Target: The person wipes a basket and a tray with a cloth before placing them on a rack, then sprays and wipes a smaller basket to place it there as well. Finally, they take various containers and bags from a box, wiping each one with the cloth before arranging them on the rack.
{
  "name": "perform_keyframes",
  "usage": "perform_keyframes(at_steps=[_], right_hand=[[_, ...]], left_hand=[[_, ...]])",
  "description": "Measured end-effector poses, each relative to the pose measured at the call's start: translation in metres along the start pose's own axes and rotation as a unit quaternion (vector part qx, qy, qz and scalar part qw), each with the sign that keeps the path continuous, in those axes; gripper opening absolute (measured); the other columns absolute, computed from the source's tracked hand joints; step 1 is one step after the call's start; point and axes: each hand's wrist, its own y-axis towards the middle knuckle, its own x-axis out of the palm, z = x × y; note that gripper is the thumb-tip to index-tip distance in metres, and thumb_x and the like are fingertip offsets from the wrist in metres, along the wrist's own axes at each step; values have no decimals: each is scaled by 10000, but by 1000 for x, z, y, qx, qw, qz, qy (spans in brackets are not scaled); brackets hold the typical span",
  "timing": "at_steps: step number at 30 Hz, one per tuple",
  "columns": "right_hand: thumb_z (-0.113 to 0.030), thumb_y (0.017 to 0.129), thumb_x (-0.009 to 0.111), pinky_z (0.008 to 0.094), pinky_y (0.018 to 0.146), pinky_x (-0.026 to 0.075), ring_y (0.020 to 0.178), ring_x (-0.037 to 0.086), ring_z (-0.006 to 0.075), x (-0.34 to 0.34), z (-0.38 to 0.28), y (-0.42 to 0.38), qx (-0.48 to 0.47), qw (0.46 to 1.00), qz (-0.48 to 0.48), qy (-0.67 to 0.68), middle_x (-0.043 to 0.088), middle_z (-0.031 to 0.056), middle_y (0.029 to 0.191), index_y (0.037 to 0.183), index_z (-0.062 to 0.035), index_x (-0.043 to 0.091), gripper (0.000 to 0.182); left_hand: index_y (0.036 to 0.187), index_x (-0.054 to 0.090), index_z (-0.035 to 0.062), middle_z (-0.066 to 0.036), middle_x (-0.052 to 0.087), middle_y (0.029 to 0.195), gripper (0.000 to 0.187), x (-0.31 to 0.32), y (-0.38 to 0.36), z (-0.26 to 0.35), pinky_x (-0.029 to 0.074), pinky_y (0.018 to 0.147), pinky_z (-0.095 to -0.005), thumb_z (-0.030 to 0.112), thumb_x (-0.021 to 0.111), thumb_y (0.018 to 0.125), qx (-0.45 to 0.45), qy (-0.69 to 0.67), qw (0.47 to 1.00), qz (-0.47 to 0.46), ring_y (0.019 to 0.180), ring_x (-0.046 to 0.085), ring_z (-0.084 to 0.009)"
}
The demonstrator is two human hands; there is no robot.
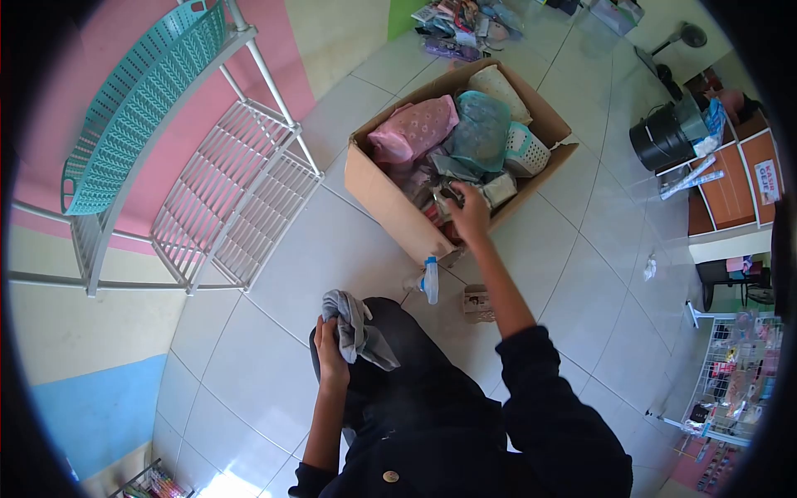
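Note:
My left hand [332, 355] is closed around a grey cloth [355, 330] over my left knee. Reaching into the front of a large cardboard box [386, 203], my right hand [471, 212] has its fingers bent down among small packed items; whatever they touch is too small to make out. Inside the box lie a pink patterned bag [413, 131], a teal translucent bag [481, 133] and a white perforated basket [526, 151]. A spray bottle with a blue top [430, 280] stands on the floor by the box's front corner.
A white rack [241, 178] holding a teal basket [137, 116] stands at the left. A small brown box [477, 304] is near my right forearm. Packaged goods [469, 29] are piled behind the cardboard box. At the right are a black bucket [660, 137] and a wire display [735, 373].

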Motion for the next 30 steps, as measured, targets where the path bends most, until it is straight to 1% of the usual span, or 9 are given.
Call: perform_keyframes(at_steps=[4, 10, 15, 17, 18, 20, 23, 27, 30], right_hand=[[-253, 616, 712, 432, 784, 410, 1023, 451, 294, 13, 32, 15, 63, 961, -112, -243, 483, 78, 1079, 1128, -139, 433, 594], [-258, 592, 727, 515, 794, 380, 1037, 427, 300, 4, 35, 20, 69, 959, -161, -225, 474, 63, 1070, 1127, -178, 439, 612], [-209, 582, 714, 476, 818, 380, 1033, 425, 311, 0, 32, 18, 40, 969, -168, -176, 482, 73, 1059, 1119, -171, 455, 598], [-194, 580, 708, 456, 825, 379, 1019, 435, 316, 1, 26, 16, 20, 977, -153, -150, 492, 86, 1046, 1104, -151, 471, 577], [-192, 581, 705, 435, 830, 376, 1002, 447, 318, 3, 26, 15, 3, 992, -108, -70, 500, 105, 1036, 1085, -129, 487, 553], [-189, 583, 702, 415, 835, 373, 986, 459, 320, -1, 29, 14, -10, 998, -56, 4, 508, 124, 1027, 1066, -107, 502, 530], [-187, 594, 694, 400, 833, 367, 964, 475, 325, -5, 32, 24, 7, 1000, -8, 30, 516, 161, 1015, 1037, -57, 515, 496], [-155, 640, 642, 397, 838, 373, 983, 472, 334, -10, 96, 95, 80, 986, 142, -19, 505, 171, 1035, 1061, -22, 498, 464], [-124, 650, 605, 400, 871, 368, 1007, 469, 332, -29, 122, 142, 217, 958, 149, -118, 481, 173, 1090, 1152, -42, 419, 542]], left_hand=[[1277, 260, -17, -98, 454, 1129, 552, -6, -2, 6, 330, 876, -264, 226, 455, 821, 6, 52, 998, 29, 1031, 442, -180], [1291, 249, -1, -101, 439, 1172, 569, -11, -3, 9, 326, 888, -261, 209, 453, 803, -32, 62, 994, 81, 1063, 427, -182], [1312, 222, 32, -103, 420, 1199, 591, -15, 0, 10, 358, 823, -245, 216, 446, 797, -40, 62, 993, 94, 1041, 430, -170], [1218, 375, 51, -57, 522, 988, 453, -10, -2, 14, 385, 585, -200, 226, 432, 803, -20, 82, 988, 126, 785, 501, -104], [1218, 375, 51, -57, 522, 988, 453, -10, -2, 15, 385, 585, -200, 226, 432, 803, -21, 83, 989, 124, 785, 501, -104], [1017, 491, 99, 28, 485, 700, 257, -9, -1, 17, 253, 390, -182, 235, 424, 809, 13, 93, 993, 78, 509, 403, -36], [862, 495, 140, 78, 352, 553, 130, 0, -2, 19, 161, 330, -192, 237, 424, 812, 31, 92, 992, 86, 395, 279, -10], [1010, 484, 87, -1, 511, 795, 250, -10, 0, 14, 393, 560, -205, 227, 421, 813, 15, 74, 993, 92, 685, 500, -81], [1071, 451, 63, -47, 507, 954, 304, -34, 7, 4, 390, 766, -261, 201, 418, 803, -29, 79, 991, 102, 898, 487, -138]])
